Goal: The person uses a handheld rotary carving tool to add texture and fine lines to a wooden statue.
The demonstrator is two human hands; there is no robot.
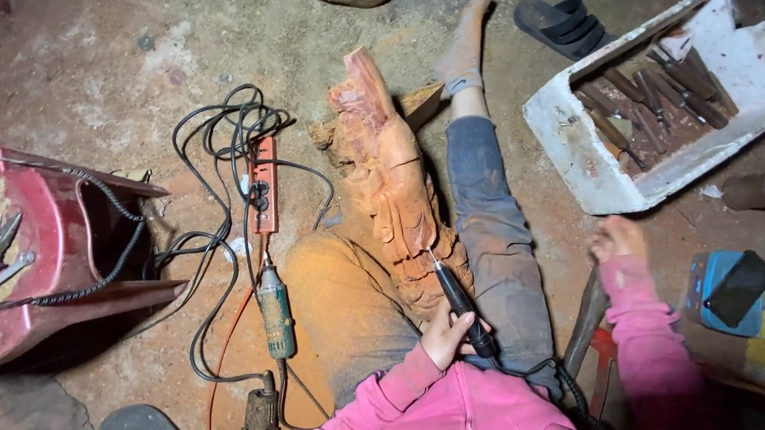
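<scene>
The left hand [445, 334] is clamped around a slim black pen-shaped rotary carving tool [457, 301], whose fine bit touches the lower part of a long reddish-brown carved wooden figure [388, 170]. That figure lies along the person's lap between the legs, running from the centre towards 12 o'clock. The right hand [617, 239], at 3 o'clock, rests on the dusty floor with fingers loosely curled and nothing held (its palm is hidden). The figure already shows folds and relief along much of its length; judging by the bit's place, fine detail near the lower end is unfinished. At 9 o'clock lie an orange power strip [263, 186] and a green electric grinder [275, 312]; at 2 o'clock a white open box of dark chisels [576, 152].
</scene>
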